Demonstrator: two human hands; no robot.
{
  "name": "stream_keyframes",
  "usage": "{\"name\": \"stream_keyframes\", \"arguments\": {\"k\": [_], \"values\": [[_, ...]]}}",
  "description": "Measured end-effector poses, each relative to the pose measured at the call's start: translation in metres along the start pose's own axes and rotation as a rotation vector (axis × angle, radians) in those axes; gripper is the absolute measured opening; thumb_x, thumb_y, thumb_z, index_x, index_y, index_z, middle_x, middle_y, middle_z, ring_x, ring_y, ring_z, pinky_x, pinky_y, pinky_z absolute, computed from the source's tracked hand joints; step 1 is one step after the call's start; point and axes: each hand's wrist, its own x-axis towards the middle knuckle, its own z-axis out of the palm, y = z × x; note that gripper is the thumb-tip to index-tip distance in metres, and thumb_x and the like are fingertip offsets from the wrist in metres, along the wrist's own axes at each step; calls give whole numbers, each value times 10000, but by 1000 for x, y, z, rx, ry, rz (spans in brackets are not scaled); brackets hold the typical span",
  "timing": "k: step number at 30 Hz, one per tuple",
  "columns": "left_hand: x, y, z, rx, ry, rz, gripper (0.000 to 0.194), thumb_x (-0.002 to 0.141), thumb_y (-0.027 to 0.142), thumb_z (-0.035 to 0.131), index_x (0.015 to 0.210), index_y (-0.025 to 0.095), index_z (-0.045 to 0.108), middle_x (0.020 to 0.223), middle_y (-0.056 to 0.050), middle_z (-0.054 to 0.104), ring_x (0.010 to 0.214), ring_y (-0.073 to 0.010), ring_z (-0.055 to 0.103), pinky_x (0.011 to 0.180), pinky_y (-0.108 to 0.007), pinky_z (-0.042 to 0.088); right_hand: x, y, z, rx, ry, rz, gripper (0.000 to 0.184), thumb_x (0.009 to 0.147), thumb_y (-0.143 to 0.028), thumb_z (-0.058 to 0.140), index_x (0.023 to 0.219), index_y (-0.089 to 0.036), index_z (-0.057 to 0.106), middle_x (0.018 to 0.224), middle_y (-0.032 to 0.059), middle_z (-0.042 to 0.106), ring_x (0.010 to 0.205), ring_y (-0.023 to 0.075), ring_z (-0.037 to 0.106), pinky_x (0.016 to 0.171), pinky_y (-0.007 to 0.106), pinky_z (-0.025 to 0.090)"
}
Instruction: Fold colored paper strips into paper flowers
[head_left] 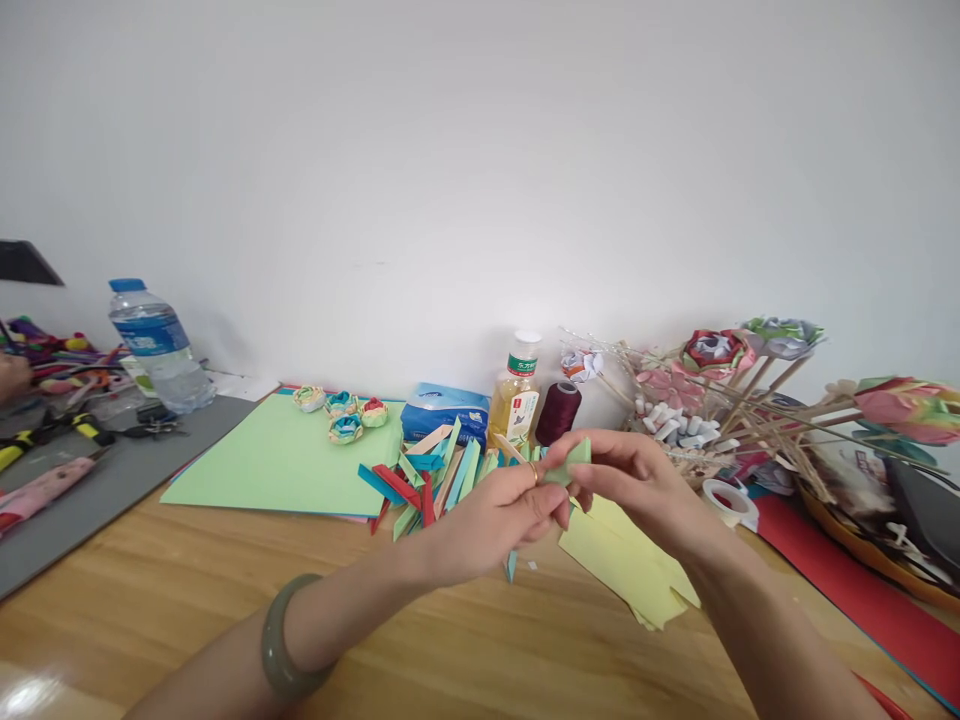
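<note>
Between my two hands is a small piece of folded light green paper (pixel 576 460). My left hand (pixel 517 505) pinches its lower left side, and a ring shows on one finger. From the right, my right hand (pixel 626 480) grips the same piece with thumb and fingers. Part of the paper is hidden behind the fingers. Just behind my left hand lies a heap of folded paper strips (pixel 420 485) in red, blue, green and peach. Flat yellow paper sheets (pixel 630 570) rest on the table under my right hand.
Light green sheets (pixel 255 460) carry several small folded paper flowers (pixel 345 428). Behind the strips stand a tissue pack (pixel 446 410), a tea bottle (pixel 516 400) and a thread spool (pixel 559 412). White tape (pixel 731 503) and paper flowers on stems (pixel 716 355) are right; a water bottle (pixel 161 350) is left.
</note>
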Motion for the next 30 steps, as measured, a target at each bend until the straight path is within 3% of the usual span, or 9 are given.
{"name": "stream_keyframes", "arguments": {"k": [5,10,12,15,17,20,25,27,30], "values": [[3,1,-6,143,81,-82,285,837,415,405,748,156,486,523,77,283,456,-58,244,435,-215,190,0,-5,-1,-325,108,39,241,793,-390,553,789,-173,659,585,-8,608,551,105,492,508,213,388],[3,0,-13,119,85,-198,276,808,402,430,692,154,463,576,39,487,404,-41,306,407,-203,228,-8,9,-5,-287,247,152,285,746,-431,576,794,-160,650,625,5,617,554,111,511,523,220,416],[-1,-11,-11,181,109,-258,251,804,366,430,698,147,492,542,48,485,397,-44,322,411,-201,242,-18,20,-5,-273,204,230,261,743,-405,579,797,-156,638,631,2,614,538,105,513,523,219,423],[-13,-39,0,225,81,-397,218,794,325,438,710,142,523,477,76,438,392,-43,313,417,-199,227,-39,35,2,-393,-10,309,185,773,-325,553,757,-155,626,654,15,622,584,123,549,558,232,444],[-21,-57,9,210,58,-448,216,791,325,436,708,145,522,446,86,412,380,-47,309,414,-204,229,-57,42,11,-611,-52,204,167,814,-278,509,812,-177,643,793,39,641,709,145,580,640,250,457],[-28,-71,17,99,48,-494,269,772,401,463,695,148,508,423,96,381,372,-46,284,410,-207,216,-80,50,23,-884,-114,29,246,870,-273,449,1077,-247,581,1000,63,611,861,175,581,712,280,463],[-26,-73,24,-310,-45,-612,314,663,454,604,684,153,518,380,102,353,353,-42,181,384,-207,109,-99,61,25,-1267,-65,-318,383,934,-189,222,1075,-194,578,927,97,636,853,221,580,687,351,467],[-24,-74,27,-304,-91,-693,319,671,471,591,683,161,517,372,85,408,333,-49,218,378,-202,142,-103,63,23,-1291,-57,-388,413,940,-200,195,1047,-182,593,860,89,649,796,210,590,656,338,469],[-22,-71,28,-29,-211,-724,384,785,517,408,670,168,521,412,32,521,332,-85,321,399,-221,263,-108,67,21,-1251,-65,-298,397,940,-235,215,1026,-205,602,794,65,645,697,184,591,554,292,454]]}}
